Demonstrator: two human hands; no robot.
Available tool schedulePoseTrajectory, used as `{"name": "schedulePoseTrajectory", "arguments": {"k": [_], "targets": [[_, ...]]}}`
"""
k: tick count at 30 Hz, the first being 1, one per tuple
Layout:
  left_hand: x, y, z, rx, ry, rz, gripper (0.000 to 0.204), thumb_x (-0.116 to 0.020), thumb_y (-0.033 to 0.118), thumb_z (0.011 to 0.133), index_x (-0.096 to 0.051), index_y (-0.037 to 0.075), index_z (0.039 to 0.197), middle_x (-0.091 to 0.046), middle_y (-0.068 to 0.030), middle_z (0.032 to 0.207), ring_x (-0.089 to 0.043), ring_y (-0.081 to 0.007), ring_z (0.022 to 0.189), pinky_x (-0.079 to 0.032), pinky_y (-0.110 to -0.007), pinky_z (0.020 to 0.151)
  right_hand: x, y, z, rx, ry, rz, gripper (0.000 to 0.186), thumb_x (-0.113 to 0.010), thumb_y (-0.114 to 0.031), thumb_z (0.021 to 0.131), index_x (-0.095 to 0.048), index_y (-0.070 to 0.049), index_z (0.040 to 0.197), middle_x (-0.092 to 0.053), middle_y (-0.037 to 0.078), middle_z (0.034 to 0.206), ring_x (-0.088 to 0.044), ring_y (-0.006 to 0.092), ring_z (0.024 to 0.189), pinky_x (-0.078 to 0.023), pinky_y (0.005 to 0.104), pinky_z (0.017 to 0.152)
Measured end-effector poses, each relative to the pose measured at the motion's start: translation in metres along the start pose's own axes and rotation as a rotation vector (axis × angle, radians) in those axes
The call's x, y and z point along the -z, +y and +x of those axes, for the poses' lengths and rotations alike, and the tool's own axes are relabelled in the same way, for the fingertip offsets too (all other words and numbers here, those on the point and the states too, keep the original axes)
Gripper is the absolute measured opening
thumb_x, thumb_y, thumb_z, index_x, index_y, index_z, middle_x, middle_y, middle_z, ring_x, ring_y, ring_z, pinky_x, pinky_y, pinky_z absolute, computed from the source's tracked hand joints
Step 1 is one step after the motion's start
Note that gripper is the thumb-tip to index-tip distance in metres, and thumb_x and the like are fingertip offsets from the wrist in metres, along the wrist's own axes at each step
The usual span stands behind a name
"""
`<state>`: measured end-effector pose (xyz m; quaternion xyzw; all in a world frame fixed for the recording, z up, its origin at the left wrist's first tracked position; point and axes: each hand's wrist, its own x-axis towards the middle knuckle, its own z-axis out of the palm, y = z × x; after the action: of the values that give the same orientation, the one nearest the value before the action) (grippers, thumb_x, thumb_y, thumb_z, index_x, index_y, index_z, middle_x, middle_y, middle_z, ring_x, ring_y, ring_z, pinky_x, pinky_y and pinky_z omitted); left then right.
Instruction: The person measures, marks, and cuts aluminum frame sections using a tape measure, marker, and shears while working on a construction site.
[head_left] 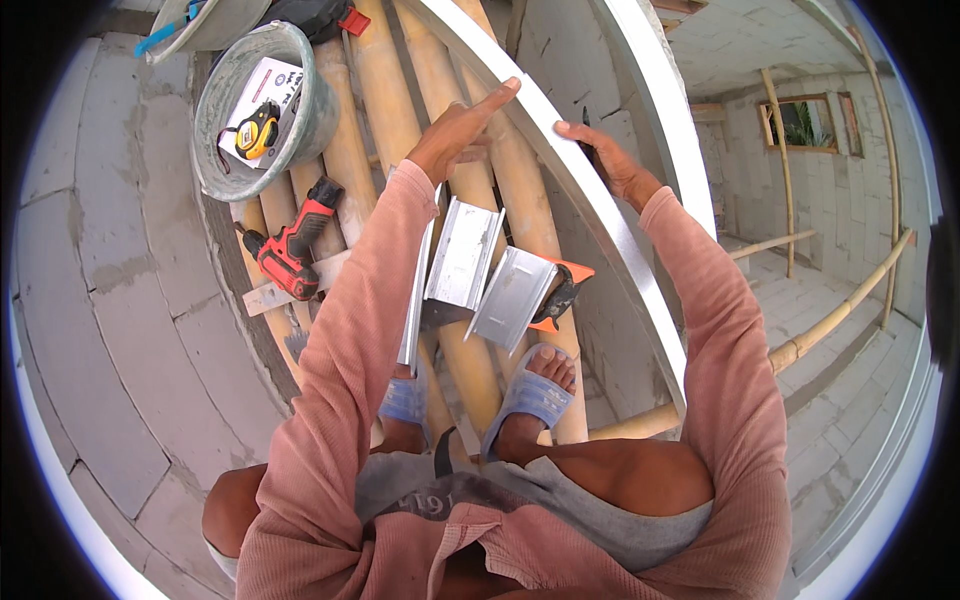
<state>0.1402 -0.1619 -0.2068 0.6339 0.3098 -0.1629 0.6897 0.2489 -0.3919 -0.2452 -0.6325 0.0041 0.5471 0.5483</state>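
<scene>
I crouch on a bamboo scaffold platform [385,100]. My left hand [462,130] reaches forward with fingers extended, its fingertips touching a long white metal profile [600,215] that runs diagonally across the view. My right hand [610,160] rests on the far side of the same profile; what its fingers do behind it is partly hidden. Short pieces of galvanized metal channel [465,255] lie on the bamboo between my arms, just ahead of my sandalled feet [530,390].
A red and black cordless drill [292,245] lies on the bamboo at left. A grey bucket [215,100] holds a yellow tape measure [257,130] and a box. Orange-handled snips [562,290] lie by the channel pieces. Block walls surround; the floor lies far below at right.
</scene>
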Motion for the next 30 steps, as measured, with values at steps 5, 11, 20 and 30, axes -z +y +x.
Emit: {"name": "schedulePoseTrajectory", "arguments": {"k": [5,11,20,30], "targets": [[-0.004,-0.008,0.021,0.041,-0.002,0.046,0.128,-0.075,0.075,0.076,-0.026,-0.014,0.154,-0.043,-0.0356,0.146,-0.051,-0.0409,0.133,-0.045,-0.045,0.110,0.000,-0.002,0.004,0.037,-0.012,-0.083,0.075,-0.073,-0.060,0.084,-0.065,-0.003,0.131,-0.069,0.011,0.112,-0.064,0.0181,0.101,-0.048,0.0282,0.090],[-0.007,-0.010,0.021,-0.008,0.069,-0.040,0.122,-0.081,0.065,0.076,-0.027,-0.008,0.157,-0.045,-0.0281,0.147,-0.055,-0.0359,0.125,-0.048,-0.043,0.106,-0.001,-0.010,-0.004,-0.024,-0.071,-0.153,0.076,-0.074,-0.058,0.085,-0.062,-0.001,0.134,-0.066,0.012,0.124,-0.061,0.0195,0.111,-0.046,0.0300,0.100],[-0.012,-0.006,0.014,-0.020,0.016,-0.101,0.111,-0.079,0.061,0.082,-0.029,-0.002,0.159,-0.047,-0.0239,0.147,-0.056,-0.0339,0.125,-0.051,-0.042,0.103,-0.002,-0.011,-0.004,-0.020,-0.064,-0.154,0.073,-0.076,-0.059,0.083,-0.064,-0.004,0.131,-0.067,0.008,0.119,-0.063,0.0175,0.104,-0.048,0.0280,0.096],[-0.019,-0.024,0.034,-0.061,0.194,-0.075,0.095,-0.076,0.054,0.088,-0.039,-0.004,0.154,-0.053,-0.0229,0.144,-0.058,-0.0327,0.126,-0.048,-0.042,0.108,0.000,-0.015,0.002,-0.080,-0.031,-0.231,0.087,-0.072,-0.069,0.083,-0.058,-0.003,0.138,-0.062,0.012,0.128,-0.058,0.0201,0.117,-0.044,0.0302,0.102]]}}
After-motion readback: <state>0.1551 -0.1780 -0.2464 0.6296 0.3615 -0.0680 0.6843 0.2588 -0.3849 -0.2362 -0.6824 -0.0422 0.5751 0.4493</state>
